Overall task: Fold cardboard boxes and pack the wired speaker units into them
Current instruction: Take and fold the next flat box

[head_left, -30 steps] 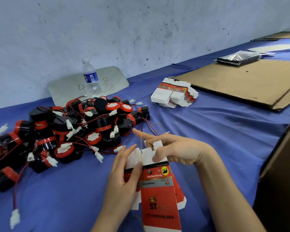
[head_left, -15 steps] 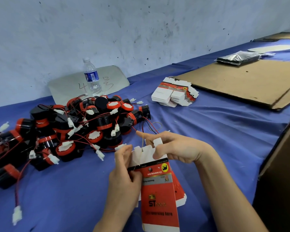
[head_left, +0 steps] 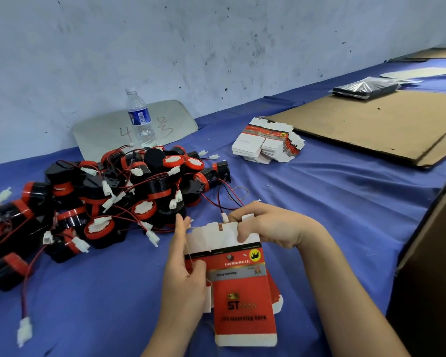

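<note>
- The counter (head_left: 345, 202), draped in blue cloth, runs along a scuffed wall.
- A brown corrugated cardboard sheet (head_left: 371, 124) lies flat at the far right.
- The pile of wired speaker units (head_left: 113, 197), black and red with white plugs, sits on the left.
- A flat red-and-white carton (head_left: 240, 292) lies on the near part of the counter, between both hands.
- The left hand (head_left: 183, 276) pinches the carton's left edge, thumb on top.
- The right hand (head_left: 271, 225) has its fingers curled over the carton's white top flaps.
- A stack of flat cartons (head_left: 265, 145) sits beyond the hands.
- A water bottle (head_left: 139, 119) stands behind the pile.
</note>
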A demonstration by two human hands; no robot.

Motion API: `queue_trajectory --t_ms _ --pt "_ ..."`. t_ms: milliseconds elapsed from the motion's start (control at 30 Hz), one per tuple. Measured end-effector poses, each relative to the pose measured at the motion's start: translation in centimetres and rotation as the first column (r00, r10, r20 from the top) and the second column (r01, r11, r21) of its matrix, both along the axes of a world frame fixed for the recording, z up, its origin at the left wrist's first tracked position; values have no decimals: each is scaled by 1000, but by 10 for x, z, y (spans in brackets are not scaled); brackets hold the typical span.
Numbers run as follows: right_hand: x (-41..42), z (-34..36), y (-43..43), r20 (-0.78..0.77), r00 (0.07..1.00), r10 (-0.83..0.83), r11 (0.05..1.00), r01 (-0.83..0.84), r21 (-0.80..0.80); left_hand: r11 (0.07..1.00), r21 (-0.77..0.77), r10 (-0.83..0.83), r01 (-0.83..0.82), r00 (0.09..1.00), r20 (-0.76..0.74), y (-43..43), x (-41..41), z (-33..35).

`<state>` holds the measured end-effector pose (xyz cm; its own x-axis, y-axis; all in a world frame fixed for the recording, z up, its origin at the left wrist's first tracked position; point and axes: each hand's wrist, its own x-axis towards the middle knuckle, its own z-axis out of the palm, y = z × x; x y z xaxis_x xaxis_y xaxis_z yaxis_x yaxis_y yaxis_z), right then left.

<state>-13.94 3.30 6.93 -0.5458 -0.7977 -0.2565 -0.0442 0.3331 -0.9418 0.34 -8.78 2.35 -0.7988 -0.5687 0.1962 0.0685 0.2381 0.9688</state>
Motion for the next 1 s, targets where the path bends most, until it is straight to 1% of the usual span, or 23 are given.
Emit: queue_trajectory --t_ms 67,100,167,233,300,467,533,567,600,633,667,700,733,767,833,933,1000 --pt "-4 -2 0 42 984 -173 985 174 -13 999 -27 39 -39 999 23 0 0 -2" --pt "-5 0 0 71 975 -209 976 213 -54 998 -39 56 -55 998 31 -1 1 -3" --pt "-10 3 1 92 972 -214 959 227 -168 996 -64 60 -58 997 40 -1 1 -4" --pt "-15 2 2 97 962 -255 933 272 -236 996 -81 36 -33 999 36 0 0 -4" --pt "-18 0 3 99 954 -284 919 300 -257 998 -62 17 -15 1000 25 2 -1 -4" --pt "-21 -3 7 162 949 -271 908 308 -286 997 69 31 -31 1000 3 -5 -3 -7" --pt "-23 -2 8 229 923 -308 876 370 -309 999 46 11 -11 1000 13 -8 -2 -10" --pt "-25 -2 7 296 890 -345 837 435 -332 1000 -8 -6 6 999 37 -8 -1 -11" --pt "-26 -2 7 399 835 -378 772 523 -363 997 -77 -9 14 998 66 -8 -1 -12" --pt "-29 -3 8 500 767 -401 687 613 -390 989 -148 4 10 996 90 -9 -1 -13" --pt "-32 -3 10 565 713 -416 607 680 -411 981 -196 23 -4 995 97 -9 0 -15" --pt "-35 -3 13 591 682 -431 553 717 -425 980 -198 35 -16 995 91 -10 0 -16" --pt "-37 -3 16 588 679 -440 531 725 -439 985 -171 41 -26 995 89 -10 0 -18" --pt "-38 -3 18 570 695 -438 537 711 -454 990 -139 37 -24 995 93 -10 0 -17" --pt "-37 -3 19 506 759 -410 596 643 -481 996 -85 -6 12 997 71 -7 2 -13" --pt "-29 -1 12 372 865 -338 718 492 -493 992 -120 20 -23 999 -25 -2 5 -3" --pt "-25 -1 6 325 896 -304 761 433 -483 994 -105 25 -38 993 -116 -1 9 4"
